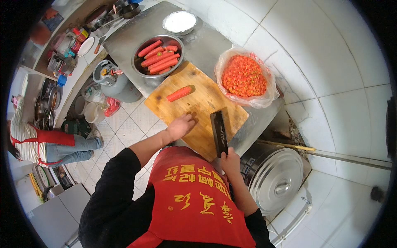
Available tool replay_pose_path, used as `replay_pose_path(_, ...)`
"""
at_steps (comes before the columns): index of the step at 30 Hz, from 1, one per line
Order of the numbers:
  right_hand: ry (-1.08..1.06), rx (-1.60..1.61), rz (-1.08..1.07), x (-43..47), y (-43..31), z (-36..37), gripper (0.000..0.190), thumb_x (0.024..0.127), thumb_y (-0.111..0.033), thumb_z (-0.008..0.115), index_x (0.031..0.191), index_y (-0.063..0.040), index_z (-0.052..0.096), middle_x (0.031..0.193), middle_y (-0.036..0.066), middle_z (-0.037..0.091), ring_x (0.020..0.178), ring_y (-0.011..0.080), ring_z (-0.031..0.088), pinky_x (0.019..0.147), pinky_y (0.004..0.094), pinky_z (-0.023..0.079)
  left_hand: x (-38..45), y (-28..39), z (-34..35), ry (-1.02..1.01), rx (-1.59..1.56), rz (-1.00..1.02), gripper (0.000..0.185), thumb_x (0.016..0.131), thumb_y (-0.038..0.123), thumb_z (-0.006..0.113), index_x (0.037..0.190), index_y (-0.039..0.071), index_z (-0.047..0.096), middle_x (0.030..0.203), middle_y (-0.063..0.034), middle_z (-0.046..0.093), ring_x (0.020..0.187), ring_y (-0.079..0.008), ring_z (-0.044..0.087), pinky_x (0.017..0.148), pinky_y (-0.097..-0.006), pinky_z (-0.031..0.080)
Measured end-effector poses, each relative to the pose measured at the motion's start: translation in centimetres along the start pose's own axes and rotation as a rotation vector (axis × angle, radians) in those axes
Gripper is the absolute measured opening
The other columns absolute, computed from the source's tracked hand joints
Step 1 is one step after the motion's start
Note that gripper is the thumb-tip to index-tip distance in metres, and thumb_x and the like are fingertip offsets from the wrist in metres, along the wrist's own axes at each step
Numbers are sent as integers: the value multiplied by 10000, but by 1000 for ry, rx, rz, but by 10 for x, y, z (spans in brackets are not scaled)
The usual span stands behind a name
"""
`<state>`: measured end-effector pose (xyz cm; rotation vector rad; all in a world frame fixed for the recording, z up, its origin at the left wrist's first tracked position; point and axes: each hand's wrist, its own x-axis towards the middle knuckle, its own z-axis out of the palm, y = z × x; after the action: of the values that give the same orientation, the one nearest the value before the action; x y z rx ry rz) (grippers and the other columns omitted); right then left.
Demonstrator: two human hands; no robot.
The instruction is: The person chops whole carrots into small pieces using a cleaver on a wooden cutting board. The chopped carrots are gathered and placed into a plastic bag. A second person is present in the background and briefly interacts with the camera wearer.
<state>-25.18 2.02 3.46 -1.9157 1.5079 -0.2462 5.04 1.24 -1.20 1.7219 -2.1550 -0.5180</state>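
My right hand (pixel 231 161) grips the handle of a dark-bladed cleaver (pixel 219 133). The broad blade is above the right part of a wooden cutting board (pixel 204 90). Over the board's near left edge is my left hand (pixel 181 126), its fingers loosely bent with nothing seen in them. One whole peeled carrot (pixel 179 93) lies on the board, beyond my left hand and apart from it. Behind the board, a steel bowl (pixel 135 63) holds several more carrots (pixel 161 60). To the right, a plastic-lined container (pixel 271 83) is heaped with diced carrot (pixel 243 76).
A bowl of white contents (pixel 180 22) stands at the table's (pixel 124 40) far end. Below right is a large lidded steel pot (pixel 277 183) with a stick (pixel 288 145) beside it. A gas cylinder (pixel 121 83) stands left of the table. Farther left, a person in a red apron (pixel 55 138) faces a counter.
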Motion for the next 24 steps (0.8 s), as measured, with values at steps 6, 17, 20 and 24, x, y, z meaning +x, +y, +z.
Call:
replay_pose_path(6,-123,531,202,38,11,18,365,924,-287,688,800,18,532,634,158,613,568,256,658,529,404,498,6,3,11,329,136,-235,492,915,166,570,1371,6,483,1354,-240,488,1287,-404,458,1073,-470,402)
replay_pose_path(17,-306,360,-36,76,-27,73,308,908,-292,697,914,4,613,646,141,651,519,234,648,494,374,499,20,30,31,469,-61,-519,662,948,222,574,1439,-143,320,1492,-340,348,1406,-483,311,1196,-500,240)
replay_pose_path(20,-174,256,-203,67,-46,86,333,853,-286,730,894,22,611,752,224,674,697,368,691,628,449,533,32,29,42,627,-181,-670,663,946,199,562,1471,-112,302,1514,-328,335,1408,-466,323,1192,-481,254)
replay_pose_path(24,-225,364,-61,67,-57,59,327,835,-257,740,878,31,590,736,219,668,704,350,704,635,434,542,40,37,34,697,-247,-571,549,955,96,532,1452,-76,373,1509,-286,364,1397,-452,352,1170,-469,297)
